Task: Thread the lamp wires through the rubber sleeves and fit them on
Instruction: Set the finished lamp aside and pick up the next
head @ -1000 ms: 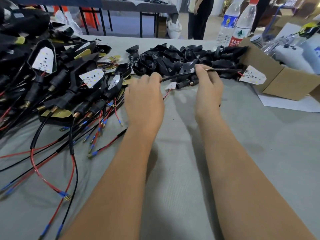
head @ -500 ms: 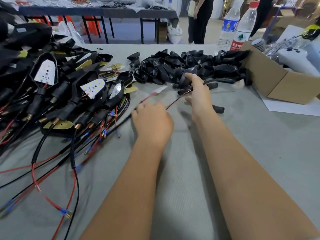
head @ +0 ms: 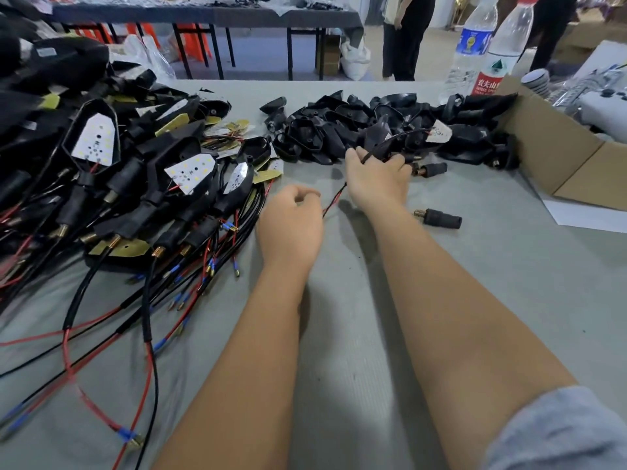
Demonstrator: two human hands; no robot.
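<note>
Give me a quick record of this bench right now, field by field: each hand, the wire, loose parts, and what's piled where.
right hand: grips a black sheathed wire
left hand: fingers curled, pinching the red wire end
loose rubber sleeve: lies on the table, right of the right forearm
left pile: finished lamps with wires
far pile: empty black housings
cardboard box: far right

Grey cloth-covered table [head: 339, 385]; behind it a dark table on black legs [head: 217, 18], pale floor [head: 264, 56], person standing [head: 407, 35].

Bare forearms; grey-blue fabric sleeve [head: 559, 432] on right upper arm; no gloves.
</note>
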